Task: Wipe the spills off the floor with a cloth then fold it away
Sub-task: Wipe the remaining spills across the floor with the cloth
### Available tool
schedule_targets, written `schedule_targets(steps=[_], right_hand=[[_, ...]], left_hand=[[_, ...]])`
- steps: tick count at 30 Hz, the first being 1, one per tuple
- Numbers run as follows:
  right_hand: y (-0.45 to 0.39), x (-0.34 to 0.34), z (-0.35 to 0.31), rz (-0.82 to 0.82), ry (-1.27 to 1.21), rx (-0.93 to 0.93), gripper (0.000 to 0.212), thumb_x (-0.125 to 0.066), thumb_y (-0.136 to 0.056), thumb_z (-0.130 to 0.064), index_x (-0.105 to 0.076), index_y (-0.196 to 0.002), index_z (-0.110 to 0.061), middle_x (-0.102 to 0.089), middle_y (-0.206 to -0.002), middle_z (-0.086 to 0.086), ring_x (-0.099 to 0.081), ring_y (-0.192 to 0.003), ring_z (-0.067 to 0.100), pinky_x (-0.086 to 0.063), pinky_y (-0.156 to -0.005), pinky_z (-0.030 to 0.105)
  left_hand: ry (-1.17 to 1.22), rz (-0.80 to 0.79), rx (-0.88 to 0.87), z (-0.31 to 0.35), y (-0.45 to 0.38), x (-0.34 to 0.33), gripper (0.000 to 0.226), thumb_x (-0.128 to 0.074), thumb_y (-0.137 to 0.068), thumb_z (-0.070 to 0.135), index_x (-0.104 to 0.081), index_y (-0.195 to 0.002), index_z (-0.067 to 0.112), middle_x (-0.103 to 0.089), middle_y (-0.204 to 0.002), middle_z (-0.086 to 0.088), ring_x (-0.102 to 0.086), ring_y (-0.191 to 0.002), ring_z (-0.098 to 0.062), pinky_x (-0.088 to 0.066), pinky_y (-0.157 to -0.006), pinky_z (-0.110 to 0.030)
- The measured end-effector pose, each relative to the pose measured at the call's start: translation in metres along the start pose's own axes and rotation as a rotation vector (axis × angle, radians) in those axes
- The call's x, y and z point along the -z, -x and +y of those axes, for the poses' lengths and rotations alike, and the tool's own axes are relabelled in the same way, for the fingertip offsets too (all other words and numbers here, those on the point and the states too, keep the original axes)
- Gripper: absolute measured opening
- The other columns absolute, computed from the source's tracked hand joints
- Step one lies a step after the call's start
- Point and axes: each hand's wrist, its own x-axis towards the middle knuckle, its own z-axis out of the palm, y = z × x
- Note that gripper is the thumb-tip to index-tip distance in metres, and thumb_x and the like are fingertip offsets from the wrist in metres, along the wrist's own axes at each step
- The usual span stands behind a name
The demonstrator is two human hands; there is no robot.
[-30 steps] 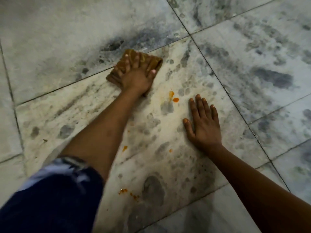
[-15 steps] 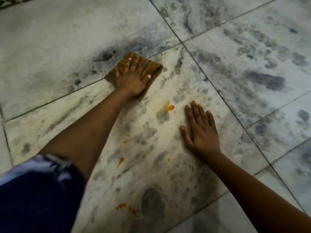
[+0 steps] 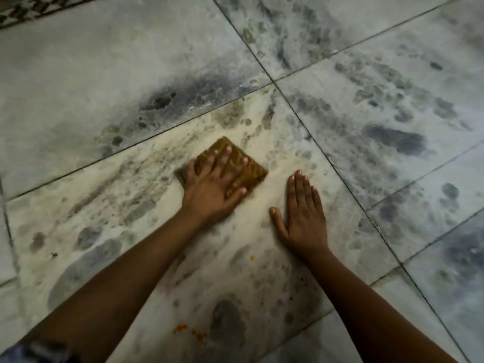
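Note:
A folded brown patterned cloth (image 3: 250, 171) lies flat on the marble floor tile (image 3: 146, 205) near the middle of the head view. My left hand (image 3: 212, 187) presses down on it with fingers spread, covering its near left part. Just to the right, my right hand (image 3: 303, 218) rests palm-down on the bare tile with its fingers together, holding nothing. Small orange spill spots (image 3: 192, 332) lie on the tile close to me, and one tiny orange speck (image 3: 252, 257) sits between my forearms.
Grey and white veined tiles with dark grout lines (image 3: 340, 163) spread all around. A dark patterned border strip (image 3: 39, 9) runs along the far left top corner. My blue sleeve (image 3: 31, 353) shows at the bottom left.
My left hand has dragged the cloth toward me and rightward, over the spot where the orange drops lay beside my right hand; those drops no longer show. My right hand has stayed planted.

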Motion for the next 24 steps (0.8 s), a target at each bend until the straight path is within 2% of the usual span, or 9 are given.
schedule_targets(steps=[2, 5, 7, 10, 14, 18, 21, 24], right_hand=[[-0.001, 0.0, 0.0, 0.011, -0.003, 0.009, 0.075, -0.027, -0.091, -0.05, -0.021, -0.147, -0.001, -0.018, -0.155, 0.018, -0.015, -0.144, 0.027, -0.006, -0.116, 0.035], [0.0, 0.001, 0.002, 0.007, -0.033, 0.037, 0.079, -0.018, -0.089, -0.055, -0.01, -0.15, -0.006, -0.006, -0.158, 0.012, -0.003, -0.145, 0.021, 0.004, -0.116, 0.03], [-0.001, 0.005, 0.009, 0.002, -0.076, 0.045, 0.08, -0.013, -0.087, -0.057, -0.007, -0.15, -0.008, -0.002, -0.158, 0.008, -0.001, -0.146, 0.019, 0.007, -0.115, 0.028], [0.001, 0.011, 0.031, 0.036, -0.032, 0.011, 0.079, -0.014, -0.089, -0.057, -0.015, -0.149, -0.005, -0.008, -0.156, 0.01, -0.009, -0.145, 0.024, 0.004, -0.115, 0.031], [0.004, 0.003, 0.044, 0.008, 0.009, 0.034, 0.076, -0.013, -0.093, -0.057, -0.021, -0.148, -0.005, -0.017, -0.155, 0.013, -0.015, -0.144, 0.023, -0.002, -0.116, 0.034], [0.003, 0.005, 0.04, 0.011, 0.013, 0.039, 0.073, -0.024, -0.091, -0.051, -0.02, -0.149, -0.006, -0.015, -0.157, 0.013, -0.013, -0.145, 0.024, -0.004, -0.117, 0.036], [0.002, 0.005, 0.041, 0.024, 0.003, 0.043, 0.073, -0.026, -0.091, -0.05, -0.021, -0.149, -0.006, -0.016, -0.157, 0.013, -0.013, -0.145, 0.023, -0.006, -0.117, 0.038], [0.002, 0.004, 0.042, 0.026, -0.011, 0.047, 0.074, -0.026, -0.091, -0.051, -0.018, -0.149, -0.007, -0.013, -0.157, 0.012, -0.01, -0.145, 0.021, -0.004, -0.117, 0.037]], left_hand=[[0.054, 0.013, 0.122, -0.001, -0.035, 0.009, 0.063, -0.016, -0.088, 0.066, -0.007, -0.147, 0.045, 0.003, -0.16, 0.003, 0.007, -0.147, -0.028, 0.009, -0.109, -0.062], [0.175, 0.004, 0.304, 0.022, -0.064, 0.014, 0.058, -0.025, -0.095, 0.058, -0.006, -0.148, 0.043, 0.008, -0.16, 0.004, 0.015, -0.145, -0.031, 0.013, -0.106, -0.066], [0.194, 0.006, 0.296, 0.044, -0.051, 0.009, 0.057, -0.024, -0.096, 0.056, -0.004, -0.148, 0.042, 0.009, -0.16, 0.004, 0.015, -0.145, -0.032, 0.012, -0.107, -0.065], [0.115, 0.026, 0.126, 0.069, 0.003, -0.01, 0.06, -0.015, -0.091, 0.062, -0.002, -0.147, 0.044, 0.005, -0.16, 0.003, 0.011, -0.146, -0.033, 0.012, -0.108, -0.062], [0.059, 0.017, -0.02, 0.056, 0.026, -0.022, 0.061, -0.007, -0.083, 0.067, 0.004, -0.14, 0.05, 0.0, -0.16, 0.006, 0.006, -0.147, -0.031, 0.012, -0.109, -0.06], [0.084, 0.096, 0.107, 0.046, -0.021, -0.01, 0.059, -0.019, -0.089, 0.065, -0.01, -0.145, 0.049, -0.002, -0.16, 0.005, 0.004, -0.147, -0.03, 0.009, -0.11, -0.06], [0.139, 0.077, 0.252, 0.036, -0.083, 0.006, 0.058, -0.026, -0.093, 0.061, -0.009, -0.147, 0.046, 0.006, -0.16, 0.007, 0.011, -0.146, -0.028, 0.009, -0.11, -0.061], [0.203, 0.021, 0.316, 0.029, -0.134, 0.025, 0.06, -0.026, -0.094, 0.061, -0.006, -0.147, 0.044, 0.011, -0.16, 0.007, 0.015, -0.146, -0.028, 0.01, -0.11, -0.063]])
